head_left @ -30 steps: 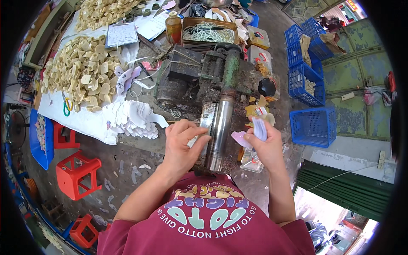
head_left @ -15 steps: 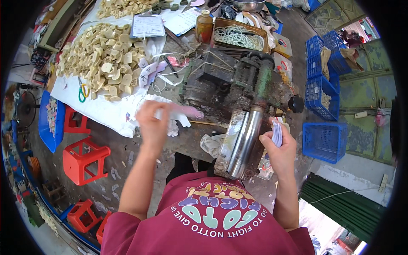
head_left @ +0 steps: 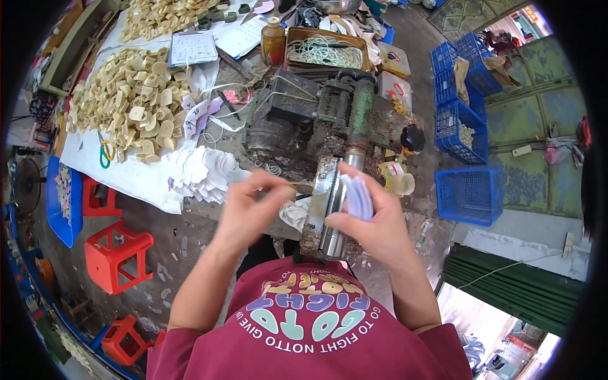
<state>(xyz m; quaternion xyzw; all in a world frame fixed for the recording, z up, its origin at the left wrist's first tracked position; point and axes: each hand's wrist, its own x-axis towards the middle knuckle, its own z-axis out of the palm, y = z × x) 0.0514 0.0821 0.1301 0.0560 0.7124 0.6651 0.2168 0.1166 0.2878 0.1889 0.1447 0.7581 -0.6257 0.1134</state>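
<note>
In my right hand (head_left: 380,221) is a small stack of thin, pale lavender cut pieces (head_left: 359,197), gripped between thumb and fingers. That hand is over the shiny metal roller (head_left: 334,242) of an old, greasy green machine (head_left: 361,114). To the roller's left, my left hand (head_left: 250,209) hovers with thumb and fingers a little apart; nothing shows between them, though motion slightly blurs it. Beyond the left hand, a fanned pile of white cut pieces (head_left: 202,168) sits at the cloth's edge. A crumpled white rag (head_left: 293,215) lies beside the machine.
A heap of beige curved pieces (head_left: 133,95) covers the white cloth, with scissors (head_left: 106,152) near it. Behind the machine are a tray of string (head_left: 326,54) and a bottle (head_left: 273,42). Red stools (head_left: 117,256) stand left on the floor; blue crates (head_left: 468,196) stand right.
My right hand has brought the stack leftward over the roller. My left hand has come back from the white pile toward the machine, and the view has shifted slightly.
</note>
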